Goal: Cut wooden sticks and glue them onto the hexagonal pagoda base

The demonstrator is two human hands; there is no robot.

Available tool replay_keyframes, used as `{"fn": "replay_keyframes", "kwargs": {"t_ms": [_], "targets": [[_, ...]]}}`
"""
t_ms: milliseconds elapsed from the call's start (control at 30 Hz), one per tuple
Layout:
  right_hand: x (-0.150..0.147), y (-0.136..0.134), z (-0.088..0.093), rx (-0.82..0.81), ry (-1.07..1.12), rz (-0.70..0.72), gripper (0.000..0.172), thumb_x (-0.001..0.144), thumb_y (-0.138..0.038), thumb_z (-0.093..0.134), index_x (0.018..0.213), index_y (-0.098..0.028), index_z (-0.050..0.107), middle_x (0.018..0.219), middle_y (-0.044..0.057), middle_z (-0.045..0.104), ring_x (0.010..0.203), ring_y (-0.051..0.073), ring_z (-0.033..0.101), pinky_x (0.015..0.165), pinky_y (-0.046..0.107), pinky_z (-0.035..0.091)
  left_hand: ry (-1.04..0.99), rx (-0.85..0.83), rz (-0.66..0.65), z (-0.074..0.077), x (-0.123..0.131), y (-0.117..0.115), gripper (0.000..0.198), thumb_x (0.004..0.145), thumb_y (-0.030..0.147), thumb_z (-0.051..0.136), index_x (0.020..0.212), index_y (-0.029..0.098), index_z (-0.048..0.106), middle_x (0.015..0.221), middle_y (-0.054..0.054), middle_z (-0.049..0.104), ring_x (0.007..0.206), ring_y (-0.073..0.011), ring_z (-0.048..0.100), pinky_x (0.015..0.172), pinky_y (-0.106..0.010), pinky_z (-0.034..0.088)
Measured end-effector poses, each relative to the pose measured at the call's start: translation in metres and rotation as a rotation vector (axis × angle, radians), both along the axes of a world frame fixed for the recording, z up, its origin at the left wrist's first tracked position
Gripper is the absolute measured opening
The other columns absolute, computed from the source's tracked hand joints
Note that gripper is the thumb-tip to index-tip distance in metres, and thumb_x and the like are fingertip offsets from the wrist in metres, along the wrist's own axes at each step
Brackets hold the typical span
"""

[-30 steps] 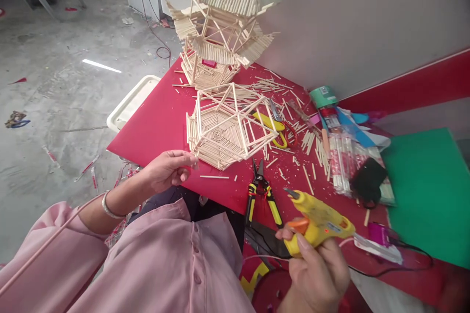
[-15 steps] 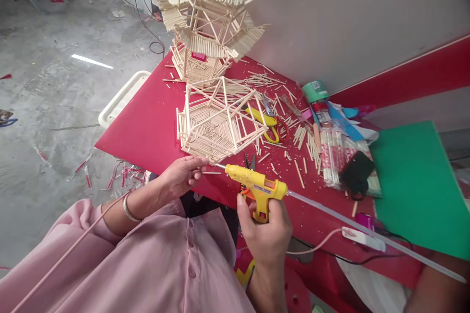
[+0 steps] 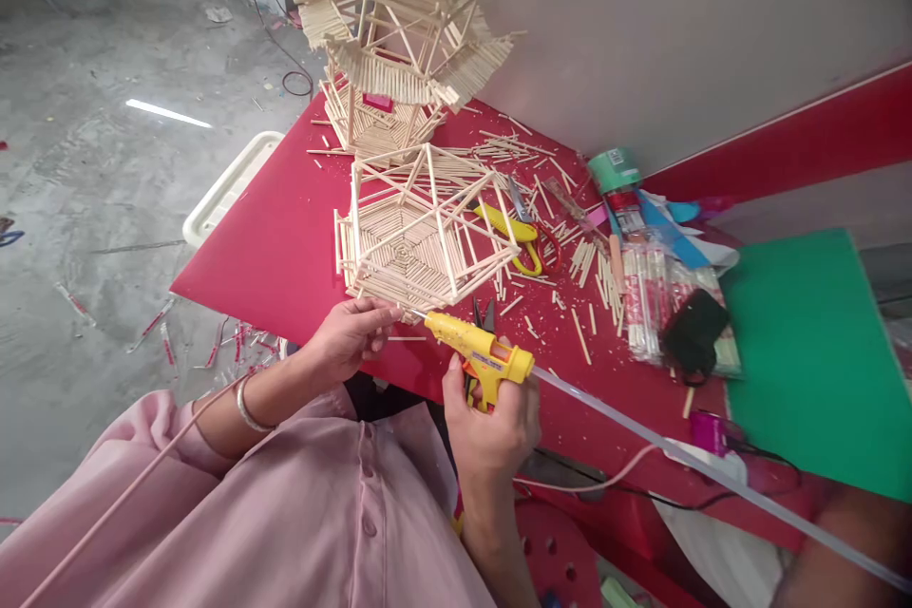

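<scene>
My right hand (image 3: 491, 418) is wrapped round a yellow hot glue gun (image 3: 466, 342), with a long clear glue stick (image 3: 605, 396) trailing out of its back. The gun's metal tip points left, right by the fingertips of my left hand (image 3: 356, 334). Those fingers are closed in a pinch at the near edge of a six-sided wooden stick frame (image 3: 442, 228); what they hold is too small to make out. The frame has a woven-looking stick floor and thin upright and slanted sticks. Behind it rises a taller stick model (image 3: 406, 28) with tiered roofs.
On the red table (image 3: 249, 247) lie loose sticks (image 3: 602, 280), yellow-handled scissors (image 3: 523, 237) and dark pliers-like blades (image 3: 484, 312). Bagged sticks (image 3: 645, 304), a green tape roll (image 3: 614, 169), a black pouch-like item (image 3: 694, 332) and a green board (image 3: 819, 361) are on the right, near a power strip (image 3: 705, 464).
My right hand has brought the glue gun left and slightly up, its tip now closer to my left fingertips. My left hand stays pinched at the frame's near edge.
</scene>
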State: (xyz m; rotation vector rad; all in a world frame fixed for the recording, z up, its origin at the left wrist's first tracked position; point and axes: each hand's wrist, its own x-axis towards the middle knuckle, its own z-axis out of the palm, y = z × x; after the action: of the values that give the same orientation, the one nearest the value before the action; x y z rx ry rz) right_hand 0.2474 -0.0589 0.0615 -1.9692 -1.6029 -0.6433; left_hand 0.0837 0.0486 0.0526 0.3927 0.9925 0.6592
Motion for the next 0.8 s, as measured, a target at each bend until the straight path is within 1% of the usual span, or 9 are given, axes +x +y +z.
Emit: {"fn": "replay_keyframes", "kwargs": {"t_ms": [67,133,233,333,400,467,600,700,800], "targets": [[-0.001,0.002,-0.001,0.028,-0.029,-0.003,0.051,0.083,-0.034,0.076,0.127,-0.012,0.059,0.101,0.015,0.072,0.086,0.027,0.072,0.074,0.034,0.058,0.025,0.058,0.008,-0.003,-0.002,-0.002,0.027,0.064,0.030,0.087,0.072,0.014,0.067,0.047,0.005,0.053,0.037,-0.0047,0.044,0.033,-0.015,0.027],[-0.002,0.003,-0.001,0.031,-0.046,-0.021,0.051,0.083,-0.032,0.077,0.126,-0.011,0.060,0.100,0.015,0.072,0.083,0.027,0.071,0.072,0.034,0.058,0.038,0.085,0.003,-0.005,-0.004,-0.004,0.029,0.063,0.032,0.088,0.074,0.014,0.069,0.048,0.004,0.055,0.038,-0.0059,0.046,0.032,-0.016,0.028],[-0.003,0.004,-0.002,0.029,-0.065,-0.038,0.049,0.083,-0.031,0.075,0.125,-0.011,0.061,0.097,0.015,0.072,0.079,0.026,0.071,0.069,0.033,0.059,0.039,0.048,0.003,-0.006,-0.006,-0.005,0.033,0.059,0.034,0.090,0.076,0.014,0.070,0.056,0.001,0.062,0.039,-0.0065,0.048,0.032,-0.017,0.031],[-0.004,0.004,-0.003,0.019,-0.060,-0.023,0.049,0.084,-0.030,0.073,0.128,-0.012,0.059,0.099,0.014,0.072,0.082,0.026,0.072,0.072,0.033,0.059,0.019,0.016,0.022,-0.004,-0.007,-0.006,0.037,0.054,0.034,0.092,0.076,0.013,0.071,0.063,-0.001,0.066,0.041,-0.0055,0.049,0.032,-0.016,0.032],[-0.005,0.004,-0.002,0.022,-0.043,-0.001,0.051,0.084,-0.029,0.073,0.129,-0.012,0.058,0.100,0.014,0.072,0.085,0.026,0.072,0.074,0.033,0.059,0.005,0.012,0.024,-0.003,-0.007,-0.006,0.038,0.052,0.034,0.094,0.075,0.013,0.071,0.062,0.000,0.066,0.041,-0.0049,0.049,0.032,-0.015,0.031],[-0.006,0.003,0.000,0.036,-0.029,0.019,0.052,0.083,-0.028,0.074,0.131,-0.012,0.058,0.102,0.014,0.073,0.085,0.026,0.073,0.075,0.033,0.060,-0.003,0.031,0.016,-0.004,-0.007,-0.007,0.039,0.052,0.036,0.094,0.075,0.013,0.073,0.055,0.001,0.062,0.040,-0.0050,0.047,0.033,-0.015,0.031],[-0.007,0.002,0.004,0.048,0.004,0.044,0.055,0.083,-0.025,0.074,0.134,-0.014,0.056,0.105,0.015,0.074,0.084,0.026,0.073,0.076,0.035,0.061,0.018,0.141,0.002,-0.007,-0.008,-0.009,0.039,0.053,0.040,0.093,0.075,0.013,0.075,0.046,0.002,0.057,0.037,-0.0055,0.044,0.034,-0.017,0.032],[-0.008,0.001,0.005,0.043,0.013,0.048,0.054,0.083,-0.024,0.073,0.133,-0.014,0.057,0.105,0.015,0.075,0.088,0.027,0.073,0.077,0.036,0.061,0.044,0.198,0.015,-0.008,-0.009,-0.011,0.039,0.053,0.041,0.094,0.073,0.013,0.075,0.045,0.002,0.057,0.037,-0.0057,0.043,0.034,-0.018,0.031],[-0.008,-0.001,0.004,0.031,0.011,0.054,0.053,0.083,-0.024,0.072,0.132,-0.014,0.057,0.106,0.015,0.075,0.089,0.028,0.074,0.078,0.036,0.061,0.060,0.222,0.025,-0.008,-0.009,-0.013,0.038,0.053,0.040,0.094,0.072,0.013,0.075,0.049,0.001,0.060,0.037,-0.0054,0.043,0.035,-0.018,0.031]]}}
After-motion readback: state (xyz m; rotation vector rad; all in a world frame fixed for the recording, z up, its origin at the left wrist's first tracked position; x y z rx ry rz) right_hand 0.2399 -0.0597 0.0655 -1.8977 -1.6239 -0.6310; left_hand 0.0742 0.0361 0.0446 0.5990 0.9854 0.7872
